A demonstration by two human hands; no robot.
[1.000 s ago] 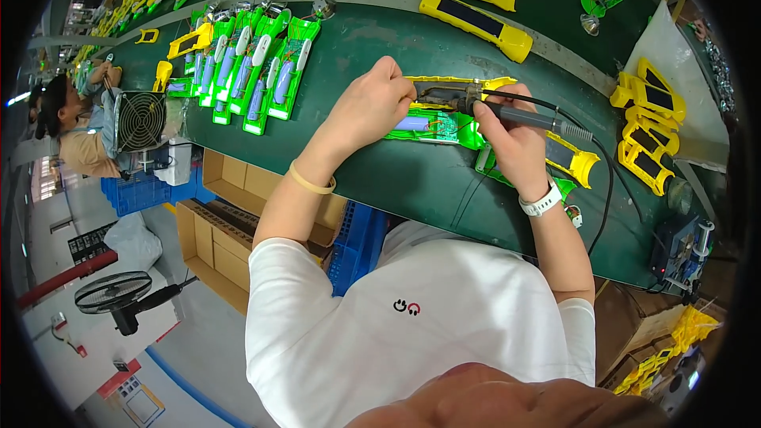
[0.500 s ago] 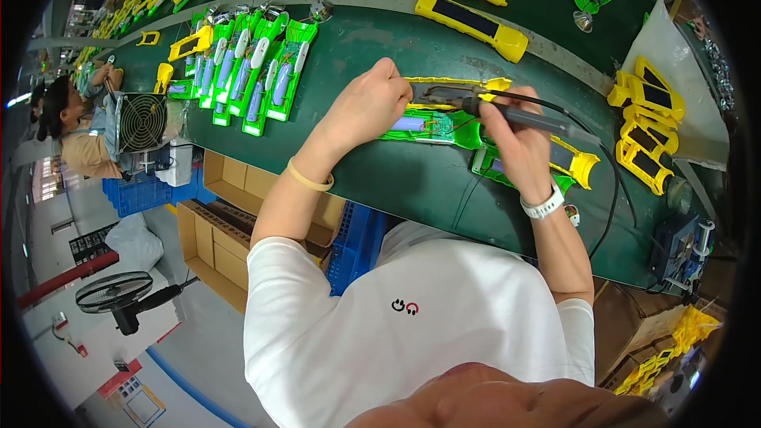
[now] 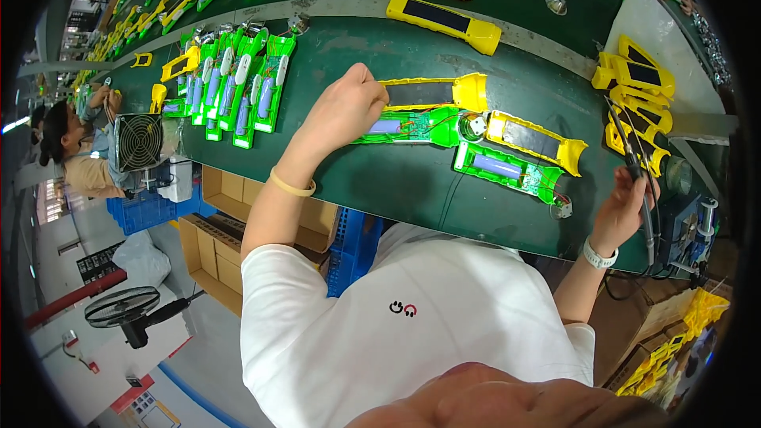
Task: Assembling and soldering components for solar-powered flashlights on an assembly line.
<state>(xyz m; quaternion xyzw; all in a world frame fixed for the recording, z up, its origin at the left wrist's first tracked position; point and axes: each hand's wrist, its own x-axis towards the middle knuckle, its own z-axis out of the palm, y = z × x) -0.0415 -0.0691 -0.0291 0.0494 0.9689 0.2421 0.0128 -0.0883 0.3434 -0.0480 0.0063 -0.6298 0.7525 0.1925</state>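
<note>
My left hand [image 3: 349, 107] is closed at the left end of an open flashlight shell; its fingertips hide what they grip. This shell lies as a yellow half with a dark panel [image 3: 473, 93] and a green half [image 3: 442, 128], which carries a purple battery cell [image 3: 387, 127] and wires. My right hand [image 3: 621, 212], off to the right, is wrapped round a soldering iron [image 3: 633, 160], its thin tip pointing up and away. Between the hands lie a second green half [image 3: 545, 182] with a battery cell [image 3: 495, 165], a yellow half [image 3: 572, 155] and a round lamp part [image 3: 473, 128].
Green shells with cells [image 3: 238, 87] stand packed at the left. Yellow shells are at the back [image 3: 442, 22] and right [image 3: 646, 73]. A blue device with a metal holder [image 3: 697, 230] sits at the right edge, near the black cable. A co-worker and a box fan [image 3: 139, 141] are left.
My right hand has swung away to the right with the soldering iron, uncovering the open shells. The left hand stays at the shell's left end. The view has shifted slightly.
</note>
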